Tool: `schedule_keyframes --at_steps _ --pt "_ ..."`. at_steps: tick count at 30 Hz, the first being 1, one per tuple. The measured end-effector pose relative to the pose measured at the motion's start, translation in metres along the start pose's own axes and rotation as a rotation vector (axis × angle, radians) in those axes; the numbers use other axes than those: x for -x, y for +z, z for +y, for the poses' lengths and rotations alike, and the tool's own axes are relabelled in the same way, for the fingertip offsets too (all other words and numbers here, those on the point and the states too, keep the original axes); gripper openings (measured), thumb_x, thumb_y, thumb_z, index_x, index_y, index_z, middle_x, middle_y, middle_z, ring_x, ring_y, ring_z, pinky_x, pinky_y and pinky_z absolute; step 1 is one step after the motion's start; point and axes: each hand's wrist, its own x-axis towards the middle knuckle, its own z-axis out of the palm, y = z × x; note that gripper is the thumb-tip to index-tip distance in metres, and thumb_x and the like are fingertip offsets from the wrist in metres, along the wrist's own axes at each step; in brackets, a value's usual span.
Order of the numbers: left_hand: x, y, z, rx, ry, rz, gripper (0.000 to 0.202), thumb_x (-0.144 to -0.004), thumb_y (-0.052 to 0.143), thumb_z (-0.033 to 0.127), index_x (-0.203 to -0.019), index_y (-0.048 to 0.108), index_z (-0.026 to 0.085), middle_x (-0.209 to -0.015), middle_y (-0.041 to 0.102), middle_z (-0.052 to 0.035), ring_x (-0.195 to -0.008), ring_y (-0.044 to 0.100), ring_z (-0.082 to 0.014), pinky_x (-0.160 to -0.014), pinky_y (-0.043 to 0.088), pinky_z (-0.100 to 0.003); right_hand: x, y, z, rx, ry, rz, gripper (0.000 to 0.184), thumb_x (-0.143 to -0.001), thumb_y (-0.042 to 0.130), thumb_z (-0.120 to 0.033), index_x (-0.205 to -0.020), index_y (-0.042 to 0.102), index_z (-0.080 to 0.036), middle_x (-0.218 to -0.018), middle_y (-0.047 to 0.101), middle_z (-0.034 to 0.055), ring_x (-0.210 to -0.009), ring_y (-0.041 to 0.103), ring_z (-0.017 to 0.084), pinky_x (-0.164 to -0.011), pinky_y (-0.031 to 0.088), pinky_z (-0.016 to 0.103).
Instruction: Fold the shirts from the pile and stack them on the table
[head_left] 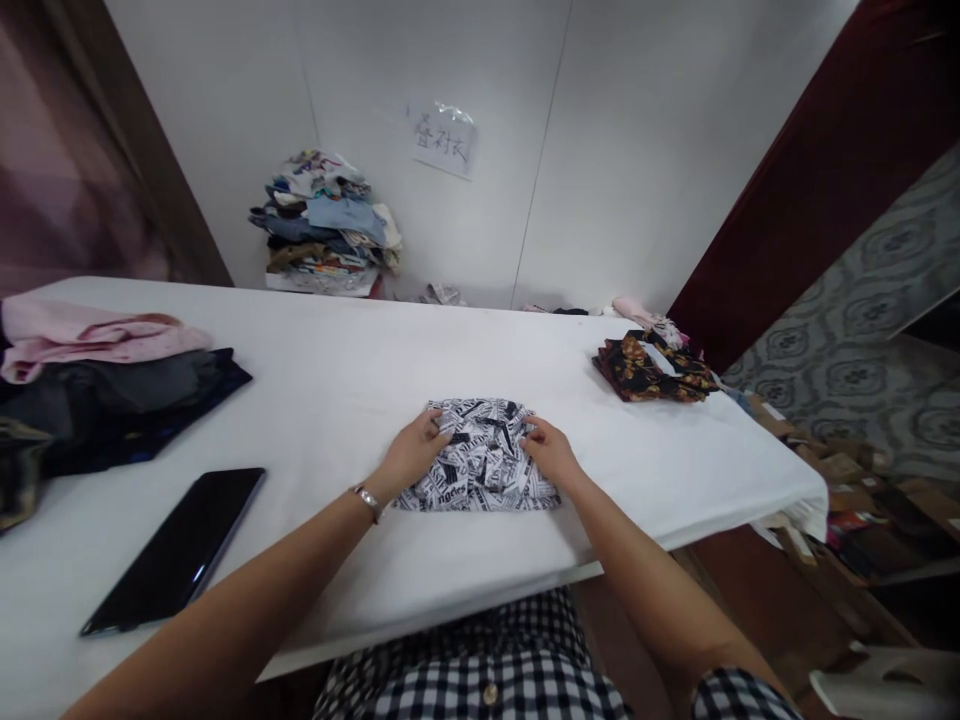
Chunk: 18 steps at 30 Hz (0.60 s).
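A folded shirt [480, 462] with a black-and-white newsprint pattern lies on the white-covered table [420, 350] right in front of me. At its left edge, my left hand [417, 446] pinches the cloth between thumb and fingers; a silver bracelet circles that wrist. My right hand [549, 450] grips the opposite edge in the same way, thumb on top. The fingertips of both hands are partly hidden by the fabric. The shirt is flat on the table, its far edge roughly level with my fingers.
A black phone [180, 545] lies at the front left, near a heap of pink and dark clothes [112, 370]. Folded dark floral garments [652, 368] sit at the right. Behind the table rises a tall clothes pile [326, 225]; a paper sign [444, 140] hangs on the wall.
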Motion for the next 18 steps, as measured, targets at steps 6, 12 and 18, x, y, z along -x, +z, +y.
schedule_keyframes --at_steps 6,12,18 --pt "0.014 -0.010 -0.009 -0.110 -0.042 -0.020 0.051 -0.080 0.052 0.048 -0.123 0.057 0.020 -0.086 0.068 -0.0023 -0.077 0.064 -0.0206 -0.070 0.047 -0.031 0.018 -0.005 0.016 0.020 -0.031 -0.021 0.048 -0.073 0.060 -0.038 -0.117 0.064 -0.018 -0.076 0.065 -0.0005 -0.065 0.056 0.015 -0.066 0.046 0.029" --pt "0.012 -0.035 -0.013 -0.172 -0.194 0.063 0.072 -0.082 0.040 0.067 -0.130 0.054 0.015 -0.115 0.067 -0.0123 -0.100 0.065 -0.0280 -0.084 0.048 -0.036 0.038 -0.035 0.019 0.150 0.095 0.063 0.062 -0.079 0.058 -0.051 -0.129 0.057 -0.015 -0.098 0.068 0.0084 -0.074 0.060 0.018 -0.070 0.048 0.032" --pt "0.008 -0.017 0.001 -0.059 -0.199 -0.110 0.085 -0.072 0.053 0.073 -0.131 0.054 0.013 -0.127 0.063 -0.0186 -0.112 0.062 -0.0353 -0.092 0.049 -0.042 0.046 -0.034 0.003 0.228 0.176 -0.086 0.073 -0.077 0.062 -0.050 -0.142 0.046 -0.021 -0.094 0.070 0.0066 -0.082 0.064 0.023 -0.078 0.048 0.035"
